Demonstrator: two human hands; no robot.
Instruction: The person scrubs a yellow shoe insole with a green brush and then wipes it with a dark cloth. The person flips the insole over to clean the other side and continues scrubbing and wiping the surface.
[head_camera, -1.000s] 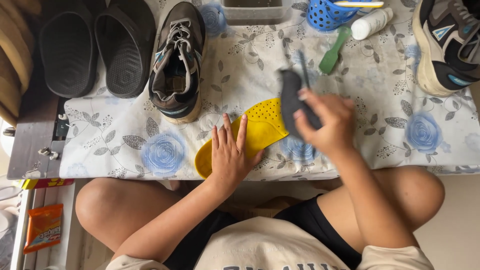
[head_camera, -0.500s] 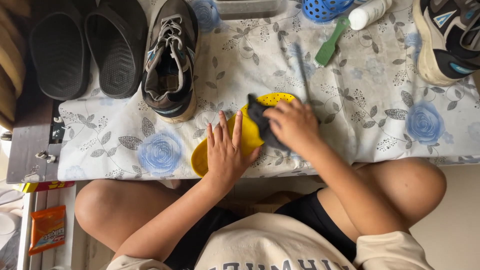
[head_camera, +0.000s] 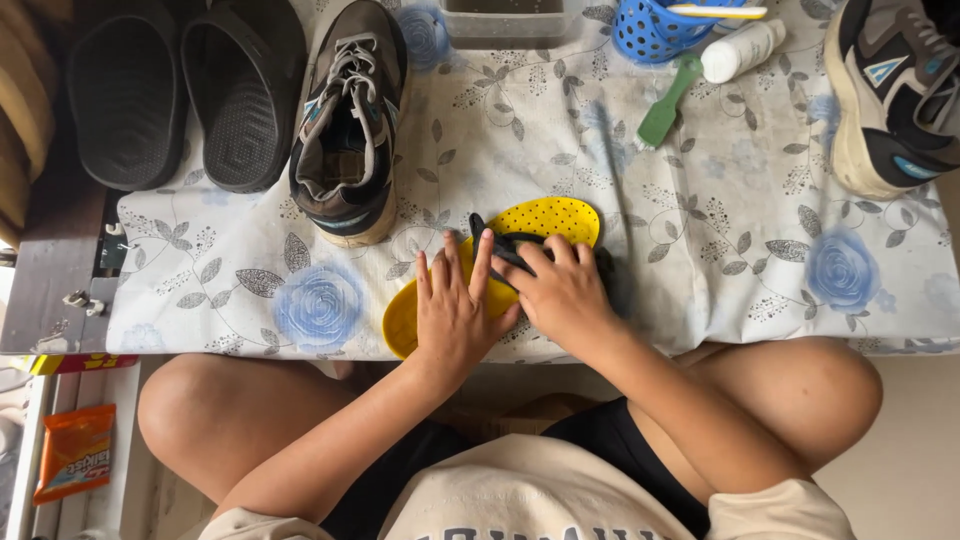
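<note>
Yellow perforated insole (head_camera: 545, 225) lies flat near the front edge of the surface (head_camera: 700, 260), which is covered by a cloth printed with blue roses and grey leaves; the insole's heel end points toward the person, toe end away and to the right. Left hand (head_camera: 455, 315) rests on the near half, palm down, fingers spread and flat, pinning the insole in place and gripping nothing. Right hand (head_camera: 565, 295) is curled down onto a dark cloth (head_camera: 510, 248), pressing it against the middle of the insole; the two hands touch side by side. Judgement: the step in hand is wiping the insole's top face, with the toe end uncovered and the heel half hidden under the hands. The next move likely calls for steady downward pressure from the left hand so the thin insole does not slide or curl, while the cloth runs along its length. Just behind the insole stands a dark sneaker (head_camera: 345, 125), laces loose; left of it, a pair of black slides (head_camera: 180, 95). Further back: a green brush (head_camera: 668, 105), a white bottle (head_camera: 742, 50), a blue basket (head_camera: 655, 30). A second sneaker (head_camera: 895, 100) sits at the far right.
</note>
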